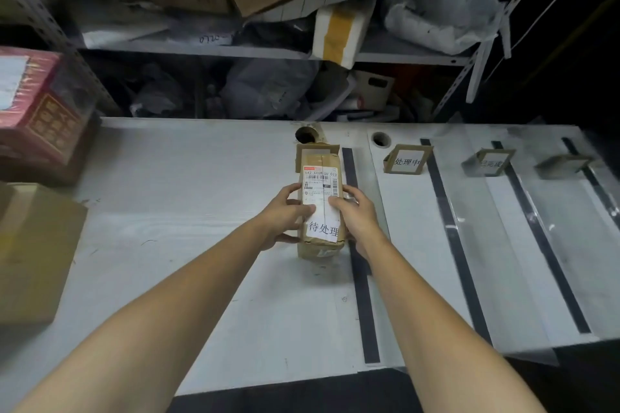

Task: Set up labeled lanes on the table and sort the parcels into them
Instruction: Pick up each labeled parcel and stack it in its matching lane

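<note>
The left hand and right hand are clamping the parcel between them at the centre of the frame. One hand is on each long side, thumbs lying over the top and fingers curling round the flanks. The parcel is pointing away from the person, on or just above the table; which, I cannot tell. It is sitting just left of the first tape, with a white slip reading 待处理 on its near end. At its far end a cardboard stand is peeking out, mostly hidden.

The step in hand is probably seating this parcel in the leftmost lane. Doing it well means keeping the long edge parallel to the tape and off it. It also means stopping short of the stand so that it is not knocked over, leaving the printed face up, and letting go with both hands together so the parcel is not twisting.

Right of centre, the 处理中 sign is standing in the next lane, and a blurred sign in the lane beyond. At the left edge a brown box and a red box are likely waiting to be sorted.
</note>
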